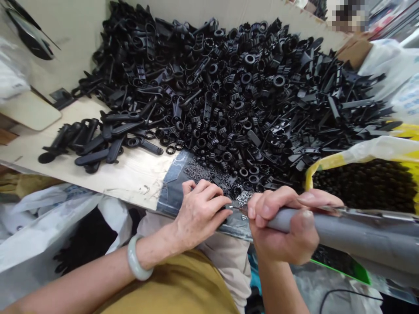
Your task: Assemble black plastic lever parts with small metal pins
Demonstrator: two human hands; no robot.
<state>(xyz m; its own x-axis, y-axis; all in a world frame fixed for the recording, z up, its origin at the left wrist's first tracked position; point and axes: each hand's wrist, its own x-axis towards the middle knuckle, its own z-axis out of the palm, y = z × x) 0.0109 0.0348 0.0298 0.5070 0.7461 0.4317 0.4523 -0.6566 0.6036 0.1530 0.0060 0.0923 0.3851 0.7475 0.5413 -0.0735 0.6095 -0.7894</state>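
Note:
My right hand (284, 222) is wrapped round a grey electric screwdriver (366, 237), its thin bit (238, 209) pointing left. The bit's tip meets a tiny silvery piece at the fingertips of my left hand (204, 207). Thumb and forefinger of that hand are pinched together; something dark shows beside them, but its shape is mostly hidden. Just beyond the bit lies a small heap of silver pins or screws (242, 195). Farther left, small dark metal pieces (199, 169) are scattered on the dark taped board edge (168, 187).
A large pile of black plastic rings and levers (229, 87) covers the back of the work surface. Assembled-looking black handles (88, 144) lie at left on pale board (144, 170). At right is a yellow-edged bag (309, 174) of black parts. A white bag (36, 244) hangs lower left.

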